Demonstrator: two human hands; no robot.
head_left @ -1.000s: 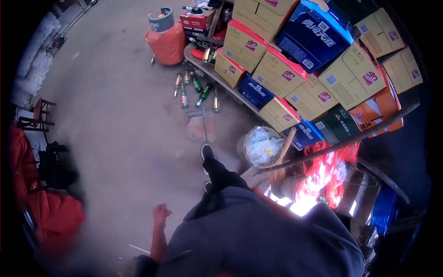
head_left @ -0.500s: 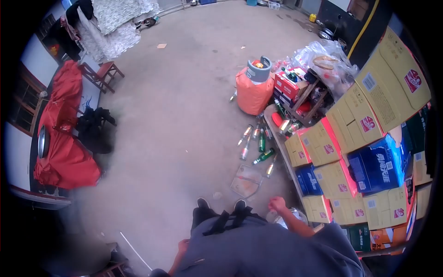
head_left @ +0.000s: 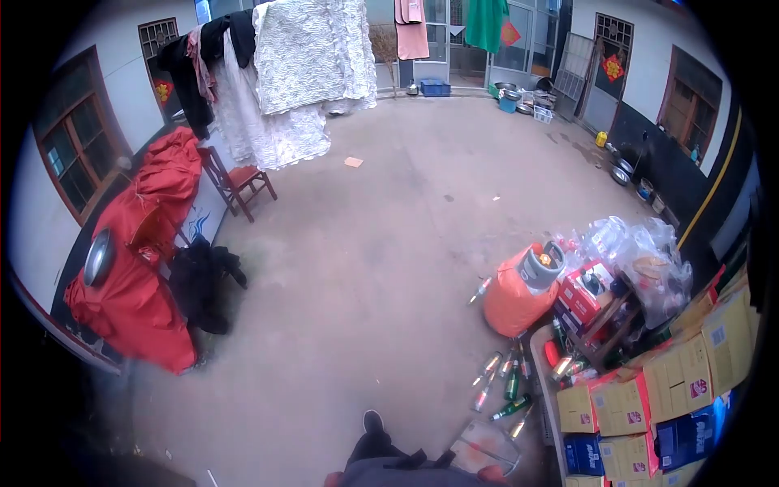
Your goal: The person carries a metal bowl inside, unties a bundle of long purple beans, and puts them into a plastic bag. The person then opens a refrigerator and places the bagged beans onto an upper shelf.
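Note:
Only small parts of my hands show at the bottom edge of the head view. My left hand [head_left: 333, 479] hangs beside my dark clothing. On the other side, my right hand [head_left: 492, 473] overlaps the lower edge of a flat, clear dustpan-like piece [head_left: 485, 446] on the ground. The fingers of both hands are cut off or too small to make out. Ahead and to the right lie several glass bottles, among them a green bottle [head_left: 512, 381]. One dark shoe [head_left: 372, 421] points forward on the concrete.
Stacked cartons [head_left: 680, 377] line the right side. Beyond the bottles stand an orange-wrapped gas cylinder [head_left: 519, 296] and bagged plastic [head_left: 641, 260]. Red cloth [head_left: 154, 321] covers furniture at left, near a wooden chair [head_left: 241, 183]. White bedding [head_left: 300, 65] hangs farther back.
My view has tilted up and swung left, bringing the far doorways into sight. Both hands have dropped to the bottom edge. One foot is now forward, where two showed side by side.

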